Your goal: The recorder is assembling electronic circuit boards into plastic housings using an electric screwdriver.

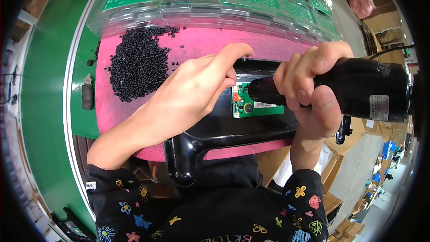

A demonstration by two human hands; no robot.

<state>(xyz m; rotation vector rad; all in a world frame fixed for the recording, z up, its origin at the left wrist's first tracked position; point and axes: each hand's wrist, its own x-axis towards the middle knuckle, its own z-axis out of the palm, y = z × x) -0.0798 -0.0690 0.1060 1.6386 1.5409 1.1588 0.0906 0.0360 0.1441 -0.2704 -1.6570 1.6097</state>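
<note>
My right hand is wrapped round a black electric screwdriver, which lies nearly level and points left. Its front end is over a green circuit board, and the tip is hard to make out. The board sits in a glossy black plastic housing with a stubby arm at its lower left. At the board's upper left corner is my left hand, its fingertips bent close together and its index finger arched over the housing. Whatever those fingertips may hold is too small or hidden to name.
A heap of small black screws lies on the pink mat at left. Clear plastic trays of green circuit boards stand along the back. A small dark grey object rests on the green table. Cardboard boxes are at right.
</note>
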